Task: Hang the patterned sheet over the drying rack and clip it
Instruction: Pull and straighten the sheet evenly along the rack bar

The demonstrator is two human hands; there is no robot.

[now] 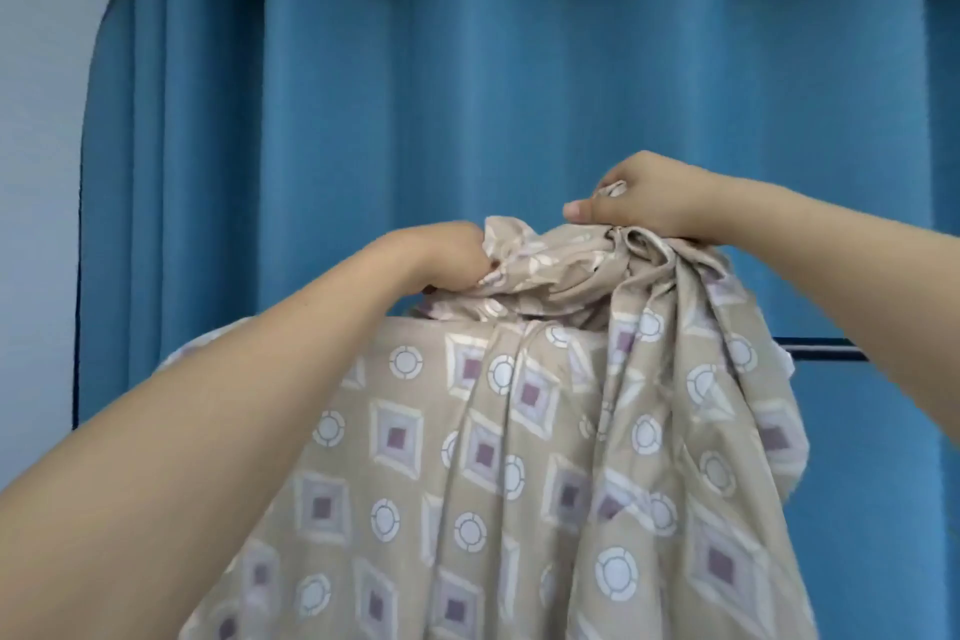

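Note:
A beige patterned sheet [498, 457] with squares and circles hangs down in front of me, its top bunched into a wad over the drying rack. My left hand [441, 257] grips the bunched cloth at its left side. My right hand [644, 203] clutches a gathered fold at the top right, thumb pointing left. A short dark stretch of the rack bar [815, 348] shows to the right of the sheet; the rest of the rack is hidden under the cloth. No clip is in view.
A blue pleated curtain [467, 94] fills the background right behind the rack. A pale wall [36, 172] shows at the far left.

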